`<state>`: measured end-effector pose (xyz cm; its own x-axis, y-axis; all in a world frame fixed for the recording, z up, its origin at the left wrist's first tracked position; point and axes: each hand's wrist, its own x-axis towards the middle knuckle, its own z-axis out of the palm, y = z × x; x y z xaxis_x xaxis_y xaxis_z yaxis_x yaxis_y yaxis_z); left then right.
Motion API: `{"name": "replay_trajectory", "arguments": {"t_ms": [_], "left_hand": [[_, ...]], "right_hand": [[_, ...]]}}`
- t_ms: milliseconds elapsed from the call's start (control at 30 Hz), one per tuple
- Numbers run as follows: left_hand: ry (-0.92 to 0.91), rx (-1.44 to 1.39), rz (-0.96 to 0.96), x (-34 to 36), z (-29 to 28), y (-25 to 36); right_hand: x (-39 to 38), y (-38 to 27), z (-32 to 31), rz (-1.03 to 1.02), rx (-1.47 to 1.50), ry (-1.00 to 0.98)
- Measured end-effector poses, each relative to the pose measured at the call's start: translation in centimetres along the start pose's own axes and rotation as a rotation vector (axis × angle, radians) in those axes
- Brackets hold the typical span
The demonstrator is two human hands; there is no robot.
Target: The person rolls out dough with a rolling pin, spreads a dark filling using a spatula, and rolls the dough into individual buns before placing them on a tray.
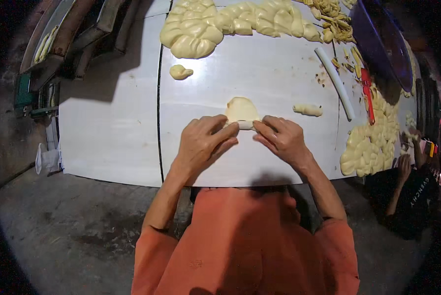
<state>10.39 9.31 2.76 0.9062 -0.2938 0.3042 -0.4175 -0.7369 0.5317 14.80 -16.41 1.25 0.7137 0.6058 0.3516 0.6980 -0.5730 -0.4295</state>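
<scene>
Here, just past the orange shirt, the left hand and right hand meet at a flat dough sheet lying on the white table. Its near edge is rolled into a little tube. The left fingers are bent, nearly closed, and have hold of the tube's left end; the right fingers do the same at the right end. Maybe holding both ends keeps the tube straight. The sheet's far part lies flat and loose, with bare table around it, which seems to give the hands room.

Right of the sheet sits a small dough roll, out of the hands' way. Beyond the sheet, to the left, waits one dough lump, perhaps put there to be easy to grab. Farther right rests a long white rod. Far past the sheet is a big heap of dough pieces, maybe pushed back to save space.

The hands cover the tube's ends, and I can't see what the fingertips do underneath. The far heap is cut off at the top. A purple tub hides its own inside. At far right, another person is dim and hard to see.
</scene>
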Motion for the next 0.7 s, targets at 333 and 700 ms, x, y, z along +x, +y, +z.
{"name": "replay_trajectory", "arguments": {"t_ms": [333, 700], "left_hand": [[0.02, 0.09, 0.004, 0.6, 0.6, -0.4], [0.151, 0.108, -0.135, 1.8, 1.1, -0.9]], "right_hand": [[0.8, -0.3, 0.2, -0.072, -0.101, -0.139], [3.1, 0.1, 0.9, 0.062, -0.12, -0.046]]}}
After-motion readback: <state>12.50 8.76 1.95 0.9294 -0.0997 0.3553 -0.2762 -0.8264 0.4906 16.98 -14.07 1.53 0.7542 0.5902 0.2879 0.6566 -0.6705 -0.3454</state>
